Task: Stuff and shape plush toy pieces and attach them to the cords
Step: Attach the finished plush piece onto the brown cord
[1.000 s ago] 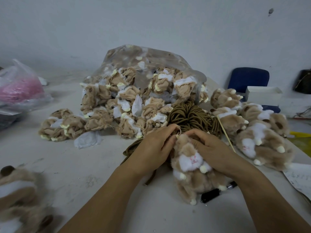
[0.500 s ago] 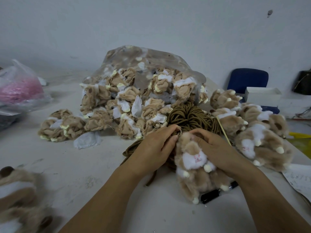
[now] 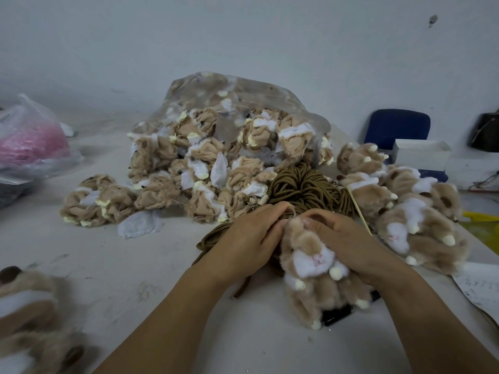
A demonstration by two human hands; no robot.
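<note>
Dusty white table (image 3: pixel 108 279) is stretching out under me; my left hand (image 3: pixel 247 240) and right hand (image 3: pixel 351 245) are both curling their fingers around the top of the plush toy (image 3: pixel 314 268), holding it just in front of the brown cords (image 3: pixel 305 187).

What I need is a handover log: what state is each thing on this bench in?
plush toy: stuffed, held at its top end.
left hand: fingers curled, pinching the toy's top.
right hand: fingers curled round the toy.
cord bundle: loose coil behind the hands.
clear bag: open, skins spilling out.
unstuffed skins: limp, heaped.
finished toys: stuffed, piled at right.
</note>
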